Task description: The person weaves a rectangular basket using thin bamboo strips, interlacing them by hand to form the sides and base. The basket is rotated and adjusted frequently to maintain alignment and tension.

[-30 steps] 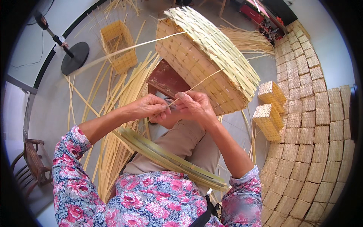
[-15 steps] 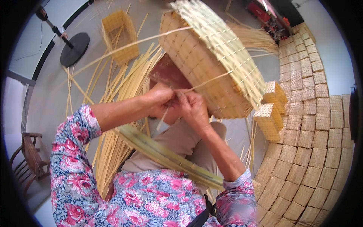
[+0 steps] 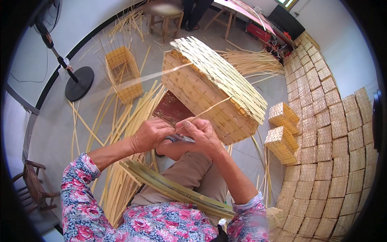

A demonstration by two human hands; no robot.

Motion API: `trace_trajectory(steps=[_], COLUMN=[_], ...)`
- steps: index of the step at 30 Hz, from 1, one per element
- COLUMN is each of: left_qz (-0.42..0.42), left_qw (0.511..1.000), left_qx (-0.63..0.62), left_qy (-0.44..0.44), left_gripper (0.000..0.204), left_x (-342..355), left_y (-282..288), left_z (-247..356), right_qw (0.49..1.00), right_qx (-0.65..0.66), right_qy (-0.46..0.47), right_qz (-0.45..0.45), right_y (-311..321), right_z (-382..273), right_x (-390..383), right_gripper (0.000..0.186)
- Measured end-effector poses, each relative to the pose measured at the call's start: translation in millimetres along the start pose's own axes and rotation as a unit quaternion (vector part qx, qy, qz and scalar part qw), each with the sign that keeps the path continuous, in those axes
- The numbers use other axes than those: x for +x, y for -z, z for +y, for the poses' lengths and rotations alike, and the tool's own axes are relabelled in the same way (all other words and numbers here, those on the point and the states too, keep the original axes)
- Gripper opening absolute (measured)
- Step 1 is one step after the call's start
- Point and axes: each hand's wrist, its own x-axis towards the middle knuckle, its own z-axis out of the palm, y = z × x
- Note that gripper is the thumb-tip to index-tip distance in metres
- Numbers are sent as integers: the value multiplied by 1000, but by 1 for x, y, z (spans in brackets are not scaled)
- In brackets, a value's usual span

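In front of me a large rectangular woven bamboo basket [image 3: 201,94] rests tilted, with a pale woven panel [image 3: 221,72] along its upper side. A thin bamboo strip [image 3: 215,105] runs from that panel's edge down to my hands. My right hand [image 3: 203,135] pinches it between thumb and fingers. My left hand [image 3: 152,133] is closed close by, its fingertips meeting the strip's lower end; the exact grip is partly hidden. A second strip [image 3: 161,73] sticks out leftward from the basket, blurred. Beneath the basket shows a dark red board [image 3: 172,109].
Bent green bamboo pieces [image 3: 177,187] lie across my lap. Loose strips [image 3: 121,161] cover the floor at left, near an unfinished basket [image 3: 124,72] and a fan stand [image 3: 79,84]. Two small baskets [image 3: 282,145] stand at right, beside rows of stacked woven pieces [image 3: 322,153]. A person [image 3: 194,12] stands far back.
The view has tilted up, showing more of the far room. My hands have come down nearer my lap, still at the thin strip. The left forearm has lowered.
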Motion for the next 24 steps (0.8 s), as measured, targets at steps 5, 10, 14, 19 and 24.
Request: trace_trajectory(steps=[5, 10, 14, 19, 24], left_qz=[-65, 16, 82, -35, -25], left_qw=[994, 903, 773, 895, 955], left_qx=[80, -287, -465, -193, -198], left_qy=[-27, 320, 424, 401, 220], left_gripper=[17, 24, 24, 26, 30], left_x=[3, 11, 33, 10, 57], left_y=[7, -21, -32, -27, -4], left_z=[2, 12, -2, -53, -30], right_qw=[998, 992, 966, 950, 993], right_qx=[52, -25, -100, -149, -47], right_qy=[-10, 89, 159, 205, 34], right_qz=[17, 90, 177, 184, 106], right_y=[1, -11, -21, -27, -5], right_z=[2, 14, 12, -2, 40], right_x=[-7, 0, 2, 4, -2], right_gripper=[24, 19, 19, 19, 26])
